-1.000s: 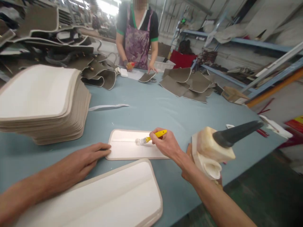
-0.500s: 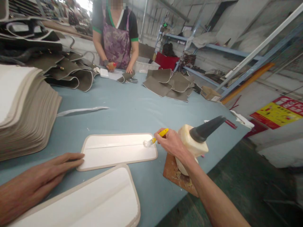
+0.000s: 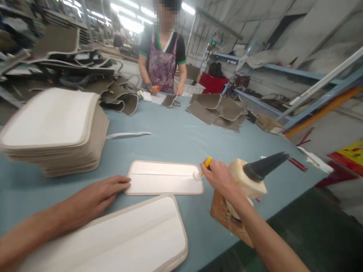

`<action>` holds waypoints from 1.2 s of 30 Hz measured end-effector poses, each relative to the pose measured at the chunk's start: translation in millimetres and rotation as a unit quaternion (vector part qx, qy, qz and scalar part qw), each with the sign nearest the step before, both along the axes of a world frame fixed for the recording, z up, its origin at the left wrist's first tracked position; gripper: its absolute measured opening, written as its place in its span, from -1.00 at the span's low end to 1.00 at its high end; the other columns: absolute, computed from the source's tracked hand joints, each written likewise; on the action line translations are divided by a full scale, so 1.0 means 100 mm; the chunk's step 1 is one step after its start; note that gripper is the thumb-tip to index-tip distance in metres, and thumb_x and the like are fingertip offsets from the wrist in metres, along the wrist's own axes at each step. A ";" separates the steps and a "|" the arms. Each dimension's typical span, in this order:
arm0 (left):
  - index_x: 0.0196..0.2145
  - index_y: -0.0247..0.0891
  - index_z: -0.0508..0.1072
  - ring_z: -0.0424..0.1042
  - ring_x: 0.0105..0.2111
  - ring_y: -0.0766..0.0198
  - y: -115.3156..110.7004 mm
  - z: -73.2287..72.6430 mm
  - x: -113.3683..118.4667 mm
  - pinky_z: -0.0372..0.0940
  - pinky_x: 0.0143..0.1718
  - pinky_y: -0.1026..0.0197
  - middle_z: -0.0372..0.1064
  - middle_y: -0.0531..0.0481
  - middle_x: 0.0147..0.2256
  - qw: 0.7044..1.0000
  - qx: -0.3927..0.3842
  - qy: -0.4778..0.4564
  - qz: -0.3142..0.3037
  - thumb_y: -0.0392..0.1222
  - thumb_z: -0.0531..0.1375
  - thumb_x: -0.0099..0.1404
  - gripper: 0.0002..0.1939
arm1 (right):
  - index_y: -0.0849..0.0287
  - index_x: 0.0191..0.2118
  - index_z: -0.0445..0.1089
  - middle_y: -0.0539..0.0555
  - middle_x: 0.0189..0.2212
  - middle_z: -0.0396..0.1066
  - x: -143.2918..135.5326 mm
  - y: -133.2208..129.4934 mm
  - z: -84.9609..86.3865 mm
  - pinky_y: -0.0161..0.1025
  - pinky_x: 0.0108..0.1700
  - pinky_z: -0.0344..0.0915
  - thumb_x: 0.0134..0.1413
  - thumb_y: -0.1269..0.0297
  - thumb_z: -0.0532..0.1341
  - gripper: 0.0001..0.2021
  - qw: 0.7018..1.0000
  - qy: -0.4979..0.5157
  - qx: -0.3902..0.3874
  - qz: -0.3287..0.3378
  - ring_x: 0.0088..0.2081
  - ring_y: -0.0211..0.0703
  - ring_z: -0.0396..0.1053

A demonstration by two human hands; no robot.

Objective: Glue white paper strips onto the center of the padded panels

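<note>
A white rectangular panel point(image 3: 164, 186) with rounded corners and a beige border lies on the blue-grey table, a line running along its length. My left hand point(image 3: 109, 190) rests beside it, fingers stretched out and fingertips on its left edge. In my right hand point(image 3: 217, 176) is a small yellow-handled brush point(image 3: 208, 162); its bristles, with whitish stuff on them, touch the panel near the right end. A larger white panel point(image 3: 133, 240) lies in front, atop at least one more. Behind my right wrist stands a cream plastic container point(image 3: 236, 172) with a black conical spout point(image 3: 265, 166).
A tall stack of white panels point(image 3: 51, 121) stands at the left. Brown sheet pieces point(image 3: 218, 109) lie farther back, and more are heaped at the far left. A person in a patterned apron point(image 3: 161, 68) works across the table. A brown board point(image 3: 219, 211) sits near the right edge.
The camera view has swung left and up, so everything appears farther right. My brush is slightly nearer the panel's right end and held more upright. My left hand stays at the left edge.
</note>
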State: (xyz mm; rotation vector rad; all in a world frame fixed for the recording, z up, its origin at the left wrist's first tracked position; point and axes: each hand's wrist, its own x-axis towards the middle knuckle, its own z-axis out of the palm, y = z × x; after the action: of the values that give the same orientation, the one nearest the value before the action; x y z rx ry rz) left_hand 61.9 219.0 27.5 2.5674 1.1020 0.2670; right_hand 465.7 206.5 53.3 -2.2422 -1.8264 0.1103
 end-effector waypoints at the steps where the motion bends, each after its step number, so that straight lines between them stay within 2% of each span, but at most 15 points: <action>1: 0.12 -0.08 0.51 0.47 0.12 0.21 0.00 0.05 0.00 0.31 0.20 0.24 0.44 0.02 0.18 1.000 -0.016 0.004 -0.013 -0.20 -0.03 0.39 -0.54 | 0.16 -0.55 0.35 0.12 -0.62 0.39 -0.06 -0.01 0.05 -0.20 -0.42 -0.08 0.22 0.25 0.11 -0.68 1.000 0.003 0.004 0.005 -0.50 -0.13 0.35; 4: 0.16 -0.20 0.47 0.41 0.18 0.18 0.00 0.11 -0.03 0.27 0.25 0.16 0.38 -0.10 0.23 0.998 -0.047 0.011 -0.027 -0.28 -0.07 0.40 -0.51 | 0.17 -0.50 0.41 0.04 -0.64 0.38 -0.29 -0.06 0.23 -0.24 -0.43 0.00 0.22 0.15 0.10 -0.67 0.995 0.093 0.020 0.024 -0.54 -0.16 0.32; 8: 0.16 -0.22 0.45 0.38 0.21 0.19 -0.03 0.12 -0.04 0.25 0.28 0.17 0.35 -0.10 0.24 0.998 -0.060 0.005 -0.028 -0.37 -0.06 0.35 -0.49 | 0.19 -0.31 0.51 0.00 -0.56 0.42 -0.77 -0.09 0.33 -0.26 -0.41 0.13 0.19 0.03 0.13 -0.66 0.957 0.278 0.030 0.082 -0.51 -0.18 0.33; 11: 0.14 -0.22 0.46 0.39 0.20 0.18 -0.05 0.11 -0.04 0.25 0.27 0.17 0.36 -0.11 0.22 0.998 -0.061 -0.012 -0.032 -0.39 -0.05 0.33 -0.49 | 0.19 -0.19 0.53 0.00 -0.50 0.42 -1.11 -0.06 0.27 -0.27 -0.42 0.15 0.17 0.01 0.17 -0.64 0.917 0.373 0.022 0.142 -0.49 -0.21 0.30; 14: 0.13 -0.22 0.47 0.38 0.20 0.19 -0.05 0.10 -0.05 0.24 0.27 0.16 0.36 -0.10 0.23 0.997 -0.062 -0.018 -0.038 -0.43 -0.04 0.29 -0.46 | 0.19 -0.18 0.52 -0.02 -0.48 0.36 -1.32 -0.01 0.19 -0.30 -0.44 0.13 0.15 -0.01 0.21 -0.64 0.880 0.438 0.000 0.183 -0.48 -0.25 0.22; 18: 0.13 -0.22 0.46 0.37 0.20 0.17 -0.06 0.11 -0.07 0.26 0.26 0.15 0.35 -0.11 0.23 0.997 -0.071 -0.021 -0.034 -0.43 -0.04 0.30 -0.47 | 0.19 -0.31 0.47 -0.06 -0.51 0.30 -1.48 0.07 0.11 -0.32 -0.46 0.13 0.08 -0.06 0.24 -0.64 0.858 0.489 -0.002 0.155 -0.51 -0.28 0.16; 21: 0.14 -0.23 0.45 0.38 0.20 0.18 -0.07 0.13 -0.06 0.25 0.27 0.15 0.36 -0.12 0.22 0.996 -0.077 -0.017 -0.029 -0.41 -0.05 0.32 -0.48 | 0.19 -0.30 0.48 -0.05 -0.49 0.34 -1.58 0.12 0.02 -0.32 -0.46 0.13 0.08 -0.03 0.23 -0.66 0.853 0.498 -0.008 0.153 -0.50 -0.28 0.18; 25: 0.16 -0.23 0.45 0.39 0.19 0.18 -0.06 0.13 -0.04 0.26 0.27 0.14 0.35 -0.12 0.23 0.996 -0.080 -0.015 -0.034 -0.41 -0.05 0.33 -0.48 | 0.21 -0.35 0.52 -0.03 -0.51 0.36 -1.59 0.16 -0.08 -0.33 -0.41 0.10 0.10 0.07 0.19 -0.69 0.876 0.447 -0.019 0.182 -0.47 -0.27 0.19; 28: 0.17 -0.24 0.44 0.36 0.22 0.18 -0.04 0.09 -0.04 0.23 0.29 0.14 0.33 -0.13 0.25 0.997 -0.075 -0.005 -0.036 -0.39 -0.06 0.34 -0.47 | 0.22 -0.39 0.54 -0.05 -0.55 0.32 -1.44 0.17 -0.06 -0.32 -0.43 0.05 0.11 0.11 0.18 -0.71 0.899 0.399 -0.027 0.176 -0.49 -0.28 0.16; 32: 0.19 -0.17 0.44 0.37 0.21 0.16 0.00 -0.04 -0.09 0.24 0.29 0.14 0.34 -0.09 0.26 0.998 -0.062 -0.007 -0.022 -0.29 -0.05 0.39 -0.51 | 0.19 -0.36 0.56 -0.10 -0.61 0.24 -1.12 0.15 -0.02 -0.32 -0.48 -0.01 0.10 0.11 0.19 -0.72 0.914 0.374 -0.044 0.150 -0.53 -0.30 0.09; 36: 0.21 -0.09 0.44 0.36 0.23 0.12 0.05 -0.20 -0.14 0.21 0.31 0.11 0.31 -0.05 0.28 0.998 -0.060 -0.025 -0.010 -0.16 -0.04 0.42 -0.52 | 0.20 -0.33 0.56 -0.06 -0.54 0.37 -0.82 0.09 -0.10 -0.33 -0.46 0.06 0.12 0.11 0.18 -0.71 0.913 0.387 -0.027 0.124 -0.51 -0.29 0.18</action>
State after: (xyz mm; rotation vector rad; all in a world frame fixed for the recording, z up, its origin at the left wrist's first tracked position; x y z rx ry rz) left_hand 47.9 224.3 7.3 2.4515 1.0402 0.2504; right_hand 383.6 215.7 43.2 -1.6029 -1.6178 0.9537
